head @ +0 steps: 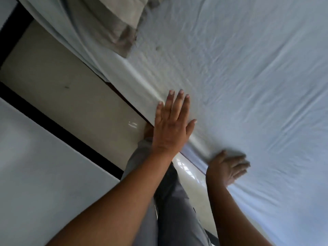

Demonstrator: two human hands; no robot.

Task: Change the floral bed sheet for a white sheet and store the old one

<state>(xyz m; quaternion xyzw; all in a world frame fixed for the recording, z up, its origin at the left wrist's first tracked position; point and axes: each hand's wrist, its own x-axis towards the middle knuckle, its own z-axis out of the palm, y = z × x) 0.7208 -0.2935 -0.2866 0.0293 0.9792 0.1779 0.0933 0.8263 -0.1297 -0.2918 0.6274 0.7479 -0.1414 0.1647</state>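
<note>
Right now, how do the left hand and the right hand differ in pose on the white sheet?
The left hand lies flat with straight fingers; the right hand has looser, slightly bent fingers. The left hand is sharp; the right hand is blurred. Both rest palm-down on the white sheet.

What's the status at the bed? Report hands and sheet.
Left hand flat on wrinkled white fabric sheet at bed edge. Right hand, blurred, pressing it too. Beige folded cloth lying farther up, apart from both hands.

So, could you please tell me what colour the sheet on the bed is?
The sheet is plain white, no floral print; seen in the head view.
</note>
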